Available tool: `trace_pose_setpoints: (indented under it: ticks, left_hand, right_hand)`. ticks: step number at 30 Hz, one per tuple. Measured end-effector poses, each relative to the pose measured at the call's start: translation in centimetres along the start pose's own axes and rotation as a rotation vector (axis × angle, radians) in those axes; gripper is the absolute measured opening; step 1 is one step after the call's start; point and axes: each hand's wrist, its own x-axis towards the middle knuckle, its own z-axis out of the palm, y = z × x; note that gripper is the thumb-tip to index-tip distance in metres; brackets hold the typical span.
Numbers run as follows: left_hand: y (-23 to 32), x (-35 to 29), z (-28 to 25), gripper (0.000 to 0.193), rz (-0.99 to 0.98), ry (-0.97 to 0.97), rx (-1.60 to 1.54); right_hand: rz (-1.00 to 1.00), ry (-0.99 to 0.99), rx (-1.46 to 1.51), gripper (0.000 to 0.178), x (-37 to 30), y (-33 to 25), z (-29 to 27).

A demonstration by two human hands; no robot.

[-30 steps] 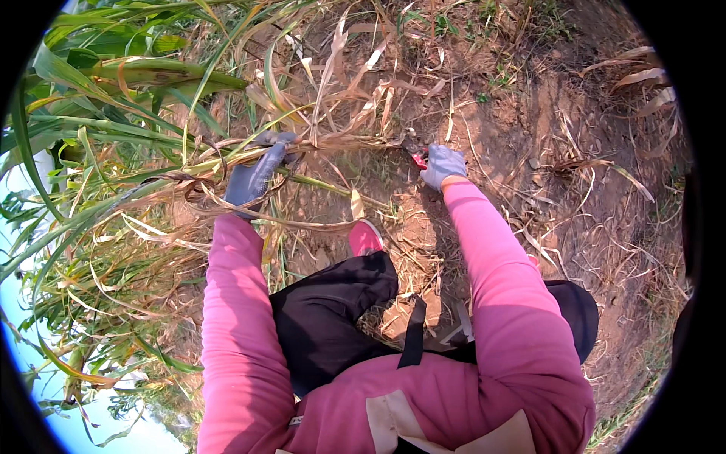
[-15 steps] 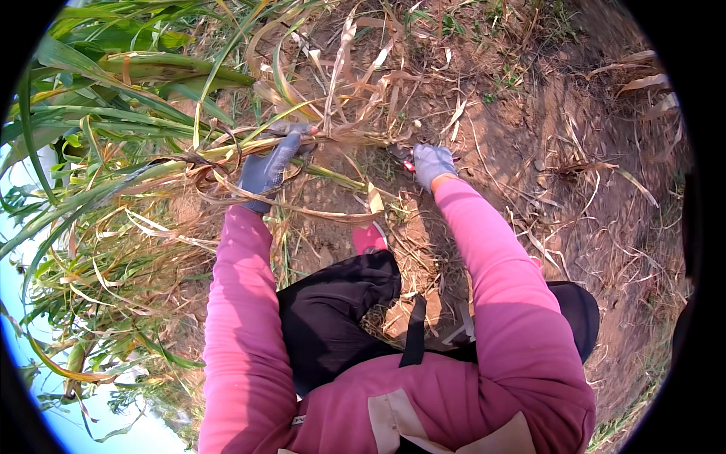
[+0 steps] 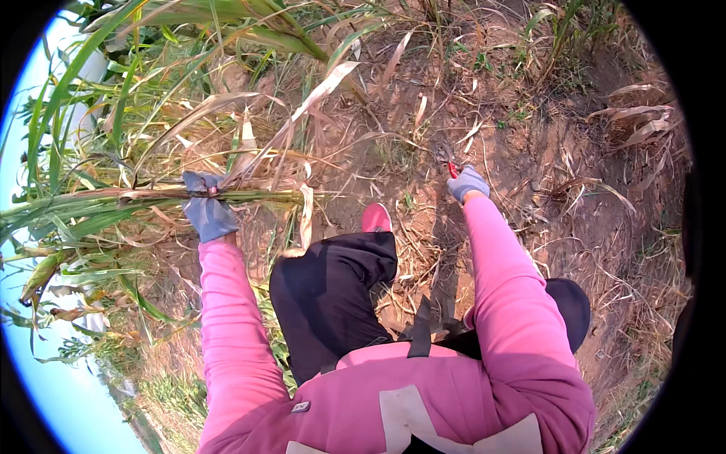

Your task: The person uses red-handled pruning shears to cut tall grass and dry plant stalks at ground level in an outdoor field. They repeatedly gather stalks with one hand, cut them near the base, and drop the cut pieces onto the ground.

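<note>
My left hand (image 3: 206,206), in a grey glove, is closed around a few long corn stalks (image 3: 261,195). They lie across the view, their bare lower ends toward the middle and their green leaves reaching to the left edge. Over on the right, my right hand (image 3: 469,184), also gloved, grips red-handled pruning shears (image 3: 451,168). The dark blades point up and left, low over the soil, apart from the held stalks. Whether the blades are spread is too small to make out.
Leafy standing plants (image 3: 261,19) fill the upper left, and more green growth (image 3: 49,265) stands at the left. Brown soil (image 3: 522,174) strewn with dry leaves and stubble spreads to the right. My pink shoe (image 3: 376,218) and bent knee are below the stalks.
My left hand has moved left and slightly down, taking the stalks away from the shears. My right hand with the shears has shifted right and a little down.
</note>
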Motion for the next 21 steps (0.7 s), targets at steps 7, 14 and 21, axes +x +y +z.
trace_pose_setpoints:
  ticks: [7, 14, 21]
  left_hand:
    - [12.6, -7.7, -30.8, 0.037, 0.156, 0.509, 0.940]
    - [18.6, -37.7, -52.1, 0.034, -0.548, 0.550, 1.888]
    - [15.3, -51.2, -54.1, 0.043, -0.894, 0.646, 1.779]
  right_hand:
    - [-0.233, 0.071, -0.023, 0.060, -0.5, 2.6, 2.5]
    - [-0.404, 0.019, -0.305, 0.063, -4.3, 1.9, 5.6]
    - [-0.480, -0.020, -0.366, 0.060, -7.3, 0.5, 4.7]
